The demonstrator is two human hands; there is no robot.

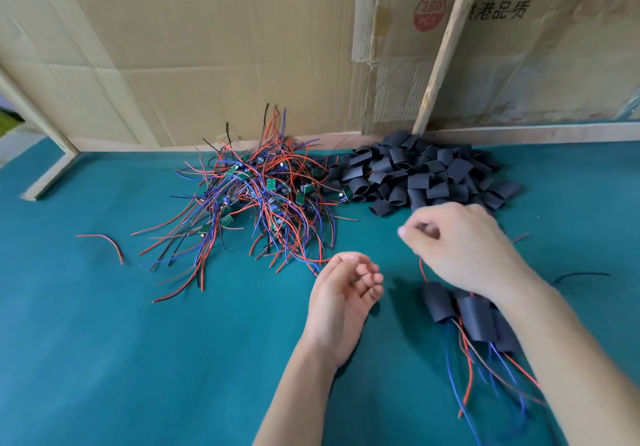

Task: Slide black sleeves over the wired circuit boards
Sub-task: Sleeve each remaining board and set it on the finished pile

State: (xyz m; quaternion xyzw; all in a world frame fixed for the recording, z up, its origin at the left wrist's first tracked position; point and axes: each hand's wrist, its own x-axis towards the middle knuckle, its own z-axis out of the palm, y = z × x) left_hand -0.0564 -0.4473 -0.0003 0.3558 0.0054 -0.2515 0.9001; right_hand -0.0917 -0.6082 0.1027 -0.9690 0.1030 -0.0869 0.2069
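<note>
A tangled heap of small green circuit boards (263, 189) with red, blue and black wires lies at the middle of the table. To its right is a pile of short black sleeves (422, 172). Several boards with sleeves on them (474, 317) lie at the lower right, wires trailing toward me, partly under my right forearm. My right hand (460, 244) hovers palm down just in front of the sleeve pile, fingers loosely curled, nothing visibly in it. My left hand (343, 293) is palm up near the middle, fingers relaxed and curled, holding nothing.
The table has a teal cloth (138, 359). Cardboard sheets (225, 47) and wooden slats (446, 47) stand along the back edge. A stray red wire (104, 241) lies at the left and a black wire (581, 275) at the right.
</note>
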